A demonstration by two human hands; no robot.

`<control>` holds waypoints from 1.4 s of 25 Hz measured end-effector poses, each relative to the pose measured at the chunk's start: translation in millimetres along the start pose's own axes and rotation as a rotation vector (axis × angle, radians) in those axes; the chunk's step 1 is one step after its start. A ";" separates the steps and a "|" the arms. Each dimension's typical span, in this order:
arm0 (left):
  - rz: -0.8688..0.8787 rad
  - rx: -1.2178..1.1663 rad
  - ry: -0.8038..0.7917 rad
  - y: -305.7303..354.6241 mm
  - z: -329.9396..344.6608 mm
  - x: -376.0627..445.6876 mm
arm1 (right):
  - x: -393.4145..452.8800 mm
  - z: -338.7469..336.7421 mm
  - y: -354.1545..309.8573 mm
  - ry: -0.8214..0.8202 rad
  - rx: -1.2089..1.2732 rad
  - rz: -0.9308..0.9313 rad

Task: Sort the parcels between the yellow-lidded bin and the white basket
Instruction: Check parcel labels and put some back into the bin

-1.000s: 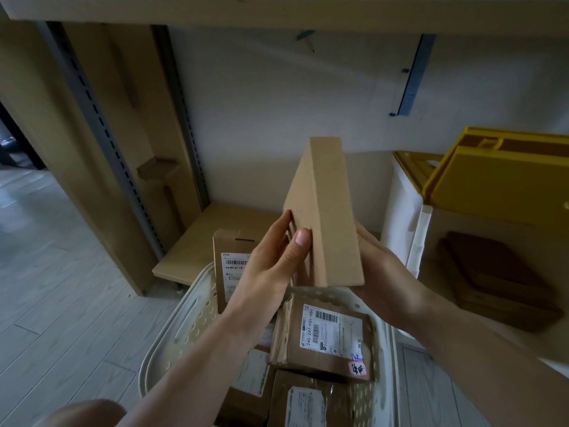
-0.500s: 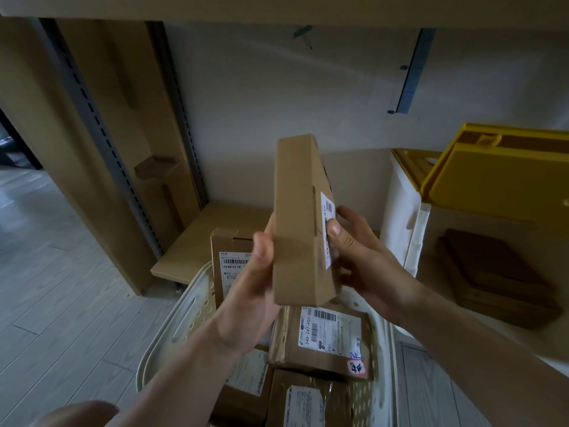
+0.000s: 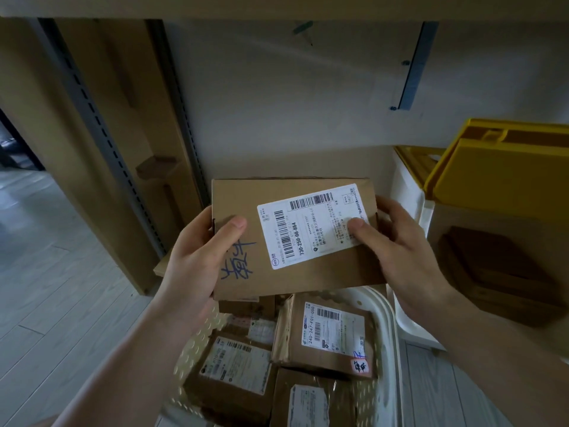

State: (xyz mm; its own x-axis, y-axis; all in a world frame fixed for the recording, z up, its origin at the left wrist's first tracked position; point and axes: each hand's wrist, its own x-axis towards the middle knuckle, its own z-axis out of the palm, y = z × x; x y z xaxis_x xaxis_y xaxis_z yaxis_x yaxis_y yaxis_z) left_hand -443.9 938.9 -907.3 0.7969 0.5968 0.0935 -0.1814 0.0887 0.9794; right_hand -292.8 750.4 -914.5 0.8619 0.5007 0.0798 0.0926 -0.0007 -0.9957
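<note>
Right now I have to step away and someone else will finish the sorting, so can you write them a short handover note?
Left hand: grip on the left edge of a flat cardboard parcel, thumb on top.
Right hand: grip on its right edge, thumb on the shipping label.
The parcel is held label up above the white basket, which holds several labelled parcels.
The yellow-lidded bin stands open on the right with brown boxes inside.
Done: some boxes binned.
Left: place this parcel, then sort the rest.
</note>
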 end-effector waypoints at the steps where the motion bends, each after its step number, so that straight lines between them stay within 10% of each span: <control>1: -0.005 0.017 0.010 0.4 -0.5 -0.3 | -1.1 -1.4 -1.4 0.014 -0.005 -0.025; 35: 0.108 0.154 0.182 -5.6 7.4 2.5 | -1.9 19.3 -17.2 -0.157 0.001 -0.043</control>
State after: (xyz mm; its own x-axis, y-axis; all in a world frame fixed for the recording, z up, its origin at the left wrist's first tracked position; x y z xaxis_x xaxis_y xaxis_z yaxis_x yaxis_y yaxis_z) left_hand -436.6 934.0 -911.3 0.6585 0.7311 0.1785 -0.1584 -0.0973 0.9826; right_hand -305.7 766.1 -898.4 0.7684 0.6297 0.1139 0.1270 0.0244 -0.9916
